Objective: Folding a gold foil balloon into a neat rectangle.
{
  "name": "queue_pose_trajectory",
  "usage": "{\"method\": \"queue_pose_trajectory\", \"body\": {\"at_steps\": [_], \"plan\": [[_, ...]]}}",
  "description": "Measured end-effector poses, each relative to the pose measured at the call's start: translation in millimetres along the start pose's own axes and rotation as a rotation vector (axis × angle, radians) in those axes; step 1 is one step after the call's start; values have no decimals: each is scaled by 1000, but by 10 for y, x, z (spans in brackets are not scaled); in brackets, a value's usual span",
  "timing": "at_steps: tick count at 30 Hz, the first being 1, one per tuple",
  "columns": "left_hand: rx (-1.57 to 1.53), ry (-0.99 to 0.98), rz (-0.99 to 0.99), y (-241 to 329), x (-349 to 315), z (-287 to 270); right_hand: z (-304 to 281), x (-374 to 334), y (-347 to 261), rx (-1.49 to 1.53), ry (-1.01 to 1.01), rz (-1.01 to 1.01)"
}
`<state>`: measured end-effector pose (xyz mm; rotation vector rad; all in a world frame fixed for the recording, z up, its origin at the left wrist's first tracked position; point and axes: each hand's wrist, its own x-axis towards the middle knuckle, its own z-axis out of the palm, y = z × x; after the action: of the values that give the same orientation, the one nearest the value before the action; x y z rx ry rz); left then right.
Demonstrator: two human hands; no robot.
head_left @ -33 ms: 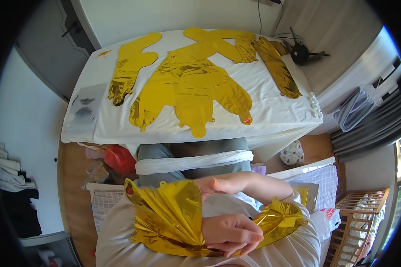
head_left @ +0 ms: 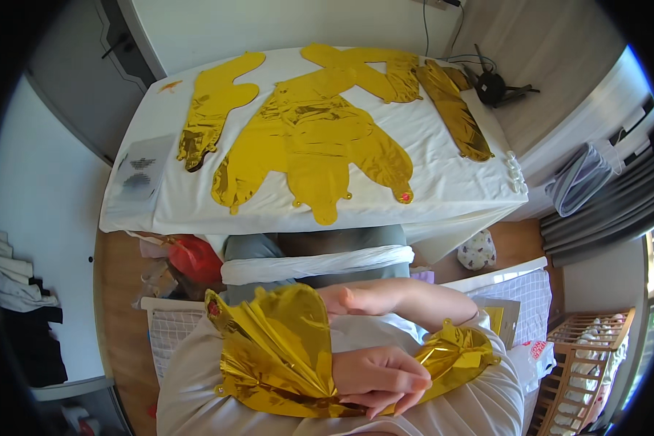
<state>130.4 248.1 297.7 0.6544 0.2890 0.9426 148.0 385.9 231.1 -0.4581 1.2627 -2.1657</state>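
- Fingers of the left hand [head_left: 378, 376] are curled together, close over the narrow middle of a gold foil piece [head_left: 280, 356]; I cannot tell if they pinch it.
- Right hand [head_left: 339, 299] comes across the body, beside the upper edge of the same foil; its thumb shows, but whether the other fingers hold something I cannot tell.
- This foil is before the person's body, its wide pleated part at left and a smaller crumpled part at right.
- On the white-covered worktop [head_left: 443, 192] a large gold foil shape [head_left: 320, 142] lies flat, between a left foil shape [head_left: 207, 112] and a dark gold strip [head_left: 455, 116].
- Near the worktop's left edge lies a clear packet [head_left: 142, 171].
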Motion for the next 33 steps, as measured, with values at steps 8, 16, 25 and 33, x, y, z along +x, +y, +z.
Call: {"method": "queue_pose_trajectory", "body": {"at_steps": [8,16,25,33], "plan": [[-12,-51,-57,-19,17,-568,-227,314,-253,73,102,44],[-468,-21,504,-217,-247,-1361,-656,239,-929,-144,744,-389],[-500,-310,712,232,-356,-1973,-2388,823,-2164,-548,1044,-496],[589,665,335,124,-676,-1806,-3220,779,-2038,-962,1206,16]]}}
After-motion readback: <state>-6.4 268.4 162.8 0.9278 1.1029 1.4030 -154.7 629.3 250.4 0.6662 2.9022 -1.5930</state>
